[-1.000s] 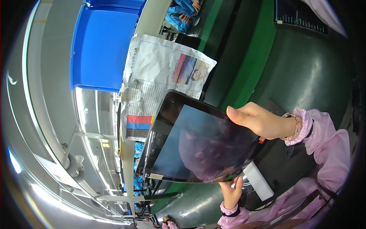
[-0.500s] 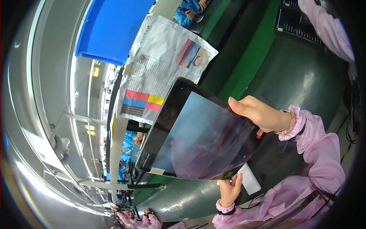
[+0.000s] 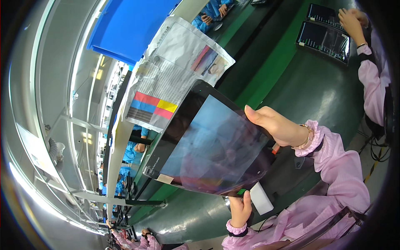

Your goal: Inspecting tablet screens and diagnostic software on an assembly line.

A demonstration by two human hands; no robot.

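Observation:
A large black tablet [image 3: 216, 146] is held up and tilted in both hands, its screen showing a dim bluish picture with reflections on it. My right hand [image 3: 279, 125], upper in the picture, grips one edge, thumb on the front and fingers hidden behind. At the lower edge my left hand [image 3: 240, 210] pinches the tablet, its thumb extended and the other fingers partly hidden. A piece of beige tape [image 3: 165, 179] sticks at one corner. Close to my right hand shows a small orange-red tab [image 3: 276, 148]. Pink sleeves cover both my arms.
Beyond the tablet hangs a printed sheet [image 3: 156, 75], beside a blue bin [image 3: 129, 29]. A white block [image 3: 262, 199] lies on the green table [image 3: 300, 87]. At upper right a co-worker's hands [image 3: 352, 25] are at dark panels [image 3: 323, 41]. Other people in blue sit farther off.
The tablet and my hands have shifted slightly left in the picture, grip unchanged. The co-worker's arm has drawn back from the nearer panel, and their hands now show at the farther one.

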